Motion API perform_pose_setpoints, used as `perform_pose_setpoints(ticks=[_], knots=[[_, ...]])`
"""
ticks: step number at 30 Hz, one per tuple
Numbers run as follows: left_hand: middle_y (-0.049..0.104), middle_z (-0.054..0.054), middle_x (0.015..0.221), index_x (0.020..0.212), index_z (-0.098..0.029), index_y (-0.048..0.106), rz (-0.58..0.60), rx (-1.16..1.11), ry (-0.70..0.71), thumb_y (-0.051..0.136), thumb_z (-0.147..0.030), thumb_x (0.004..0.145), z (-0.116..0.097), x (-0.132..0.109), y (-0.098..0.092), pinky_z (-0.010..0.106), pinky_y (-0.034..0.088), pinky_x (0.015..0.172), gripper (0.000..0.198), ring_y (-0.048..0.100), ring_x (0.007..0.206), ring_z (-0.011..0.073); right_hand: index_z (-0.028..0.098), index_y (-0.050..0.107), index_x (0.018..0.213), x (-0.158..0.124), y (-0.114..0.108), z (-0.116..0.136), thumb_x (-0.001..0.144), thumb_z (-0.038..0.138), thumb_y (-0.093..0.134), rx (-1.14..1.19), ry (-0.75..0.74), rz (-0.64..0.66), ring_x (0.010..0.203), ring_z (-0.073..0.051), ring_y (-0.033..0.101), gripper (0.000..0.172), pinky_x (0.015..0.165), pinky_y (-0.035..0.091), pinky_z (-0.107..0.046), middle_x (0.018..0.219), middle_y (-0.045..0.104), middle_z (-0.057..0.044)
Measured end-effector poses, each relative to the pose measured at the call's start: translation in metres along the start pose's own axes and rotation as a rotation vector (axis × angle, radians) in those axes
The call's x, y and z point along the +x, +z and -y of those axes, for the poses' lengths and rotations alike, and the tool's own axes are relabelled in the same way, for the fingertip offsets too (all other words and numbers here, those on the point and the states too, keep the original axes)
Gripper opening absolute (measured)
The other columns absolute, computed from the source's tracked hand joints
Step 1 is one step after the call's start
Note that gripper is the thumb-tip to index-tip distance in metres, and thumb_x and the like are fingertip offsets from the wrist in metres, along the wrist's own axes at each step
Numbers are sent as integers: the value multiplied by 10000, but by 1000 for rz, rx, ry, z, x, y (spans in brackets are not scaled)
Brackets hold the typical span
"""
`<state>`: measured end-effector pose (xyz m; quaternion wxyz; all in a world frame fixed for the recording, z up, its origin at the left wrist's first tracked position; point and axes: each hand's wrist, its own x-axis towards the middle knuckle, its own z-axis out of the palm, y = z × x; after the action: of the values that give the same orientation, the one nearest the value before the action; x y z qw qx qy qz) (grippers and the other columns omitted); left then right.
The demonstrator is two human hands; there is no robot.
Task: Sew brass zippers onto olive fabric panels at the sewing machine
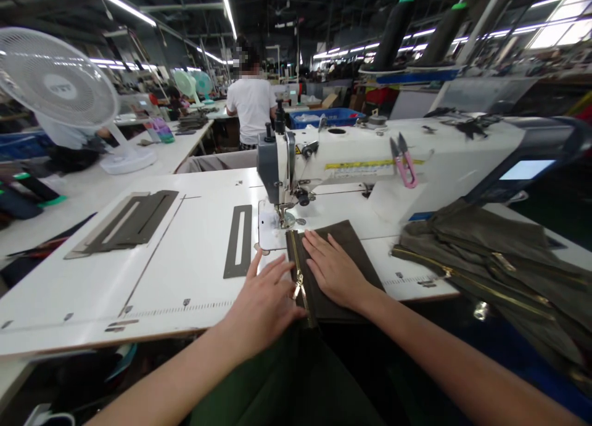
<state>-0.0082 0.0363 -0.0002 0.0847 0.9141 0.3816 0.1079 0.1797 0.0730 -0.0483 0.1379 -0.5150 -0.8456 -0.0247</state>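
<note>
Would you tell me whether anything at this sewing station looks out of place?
Nothing looks damaged or spilled; the pink snips lie loose atop the sewing machine, and the fabric heap overhangs the table edge.

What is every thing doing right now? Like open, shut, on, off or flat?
left hand, open, flat, fingertips at the zipper
right hand, open, flat on the cloth piece
cloth piece, lying flat by the needle
zipper, lying along the cloth piece's left edge
snips, lying on the sewing machine, blades apart
screen, lit
cloth pile, heaped
fan, cannot tell if spinning
</note>
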Motion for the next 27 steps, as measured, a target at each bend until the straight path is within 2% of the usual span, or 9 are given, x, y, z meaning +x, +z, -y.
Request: perform_pose_setpoints(ticks=[4, 6, 8, 10, 12, 15, 18, 22, 27], knots=[[593, 26, 1158, 835, -248, 642, -25, -116, 91, 503, -315, 862, -15, -31, -5, 500, 111, 1105, 157, 489, 1149, 212, 51, 389, 1310, 0, 1, 3, 891, 206, 261, -12, -7, -26, 1309, -213, 253, 465, 1063, 228, -452, 1411, 308, -125], [579, 60, 1187, 983, -234, 624, -93, -54, 56, 478, -332, 871, 0, -38, -9, 491, 158, 1101, 208, 488, 1153, 219, 69, 388, 1315, 0, 2, 4, 887, 207, 274, -13, -22, -32, 1305, -221, 261, 464, 1052, 244, -471, 1409, 314, -121], [479, 133, 1298, 1208, -166, 500, -162, 74, -49, 487, -387, 856, 26, -41, -14, 510, 204, 1079, 416, 424, 1213, 258, 86, 373, 1326, 0, 2, 5, 890, 212, 272, -17, -49, -18, 1308, -221, 255, 465, 1050, 237, -489, 1415, 303, -109], [306, 204, 1397, 1335, -89, 329, -142, 188, -139, 511, -517, 804, 50, -46, -16, 560, 215, 1049, 706, 286, 1289, 326, 96, 342, 1343, 1, 3, 6, 898, 229, 272, -19, -73, -3, 1315, -213, 236, 469, 1057, 215, -495, 1422, 287, -98], [243, 213, 1420, 1374, -83, 242, -55, 230, -146, 487, -559, 798, 63, -54, -14, 586, 215, 1031, 786, 208, 1310, 356, 102, 310, 1359, 1, 4, 6, 907, 278, 291, -15, -84, -5, 1321, -209, 219, 485, 1064, 197, -493, 1425, 279, -99], [236, 162, 1439, 1401, -162, 185, 6, 235, -95, 566, -519, 761, 58, -65, -6, 570, 209, 1045, 827, 205, 1313, 351, 121, 295, 1368, 3, 5, 7, 904, 359, 332, -5, -79, -22, 1322, -216, 216, 523, 1064, 196, -491, 1424, 282, -101], [231, 171, 1439, 1413, -164, 120, -55, 227, -112, 638, -469, 717, 51, -67, -1, 545, 240, 1047, 919, 231, 1305, 348, 130, 323, 1357, 7, 3, 8, 901, 349, 344, -8, -65, -32, 1315, -218, 237, 506, 1052, 222, -481, 1420, 293, -96], [176, 202, 1447, 1412, -131, 89, -46, 177, -44, 588, -665, 652, 61, -56, -7, 583, 194, 1046, 1055, 169, 1319, 370, 149, 393, 1320, 13, -3, 10, 894, 320, 364, 4, -31, -17, 1285, -220, 300, 460, 1010, 285, -455, 1401, 343, -74], [372, 148, 1370, 1392, -197, 212, -5, 102, -12, 608, -554, 713, 61, -56, -10, 553, 266, 1033, 863, 325, 1257, 342, 162, 433, 1293, 14, -3, 8, 888, 234, 353, 37, -23, -57, 1259, -217, 342, 420, 984, 297, -440, 1375, 392, -72]])
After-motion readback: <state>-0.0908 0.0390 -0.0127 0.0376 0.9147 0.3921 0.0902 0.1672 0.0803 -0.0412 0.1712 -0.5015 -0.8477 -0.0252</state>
